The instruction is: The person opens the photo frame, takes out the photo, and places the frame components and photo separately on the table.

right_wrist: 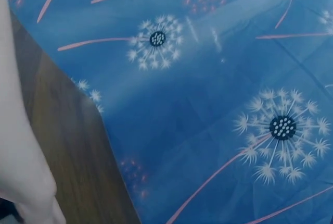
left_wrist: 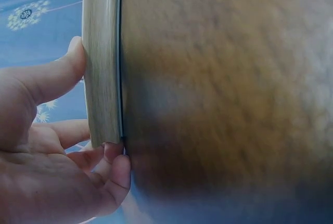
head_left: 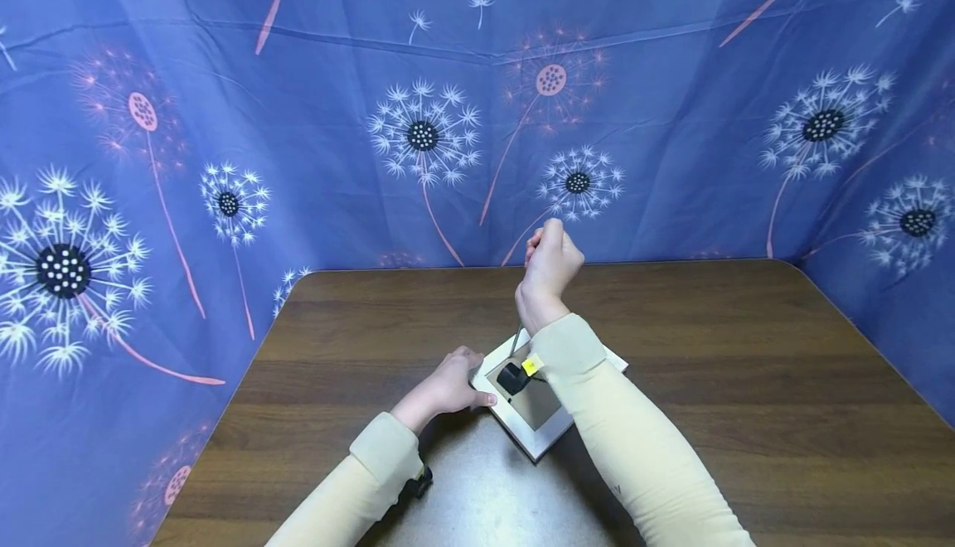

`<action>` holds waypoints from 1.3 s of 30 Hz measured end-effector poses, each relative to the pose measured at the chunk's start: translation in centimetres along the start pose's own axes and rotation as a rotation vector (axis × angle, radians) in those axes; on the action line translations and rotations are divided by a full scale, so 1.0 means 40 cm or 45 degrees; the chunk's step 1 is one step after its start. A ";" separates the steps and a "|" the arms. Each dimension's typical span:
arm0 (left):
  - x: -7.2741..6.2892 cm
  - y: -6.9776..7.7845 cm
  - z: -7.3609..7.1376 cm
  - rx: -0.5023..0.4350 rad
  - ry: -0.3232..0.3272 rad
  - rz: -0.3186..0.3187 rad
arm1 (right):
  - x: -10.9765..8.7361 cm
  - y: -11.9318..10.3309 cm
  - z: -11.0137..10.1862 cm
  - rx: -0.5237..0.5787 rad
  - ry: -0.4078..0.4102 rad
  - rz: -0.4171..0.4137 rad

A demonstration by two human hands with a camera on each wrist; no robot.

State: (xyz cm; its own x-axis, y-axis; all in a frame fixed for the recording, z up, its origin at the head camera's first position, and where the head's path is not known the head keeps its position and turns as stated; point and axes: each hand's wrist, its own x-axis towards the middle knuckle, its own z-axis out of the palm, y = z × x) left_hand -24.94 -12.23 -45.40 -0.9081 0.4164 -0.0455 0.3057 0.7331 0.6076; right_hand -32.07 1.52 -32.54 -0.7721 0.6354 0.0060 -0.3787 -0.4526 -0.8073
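Note:
A white rectangular picture frame (head_left: 550, 433) with a grey-beige middle lies at an angle on the table. My left hand (head_left: 450, 383) grips its left corner; in the left wrist view the thumb lies against the frame's pale wood-grain edge (left_wrist: 102, 62) and the other fingers curl around its end. Above the frame my right hand (head_left: 550, 265) is closed in a fist. From beneath it a thin metal-shafted tool (head_left: 516, 341) slants down to the frame, its handle hidden in the fist. The right wrist view catches only part of the right hand (right_wrist: 23, 130) at its left edge.
The brown wooden table (head_left: 746, 381) extends to both sides of the frame. Behind it hangs a blue cloth (head_left: 671, 116) printed with dandelions. A black wrist camera (head_left: 513, 379) with a yellow tag, worn on the right wrist, overlaps the frame's middle in the head view.

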 end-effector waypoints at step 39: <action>0.000 -0.002 0.003 -0.066 0.004 -0.068 | 0.044 0.019 0.013 -0.225 -0.002 0.020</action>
State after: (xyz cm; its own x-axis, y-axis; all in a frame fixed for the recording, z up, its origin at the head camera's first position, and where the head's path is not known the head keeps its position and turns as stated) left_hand -24.92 -12.22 -45.53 -0.9236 0.3758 -0.0764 0.2418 0.7253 0.6446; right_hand -33.99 1.97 -32.86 -0.7781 0.6282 -0.0070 -0.2710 -0.3457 -0.8983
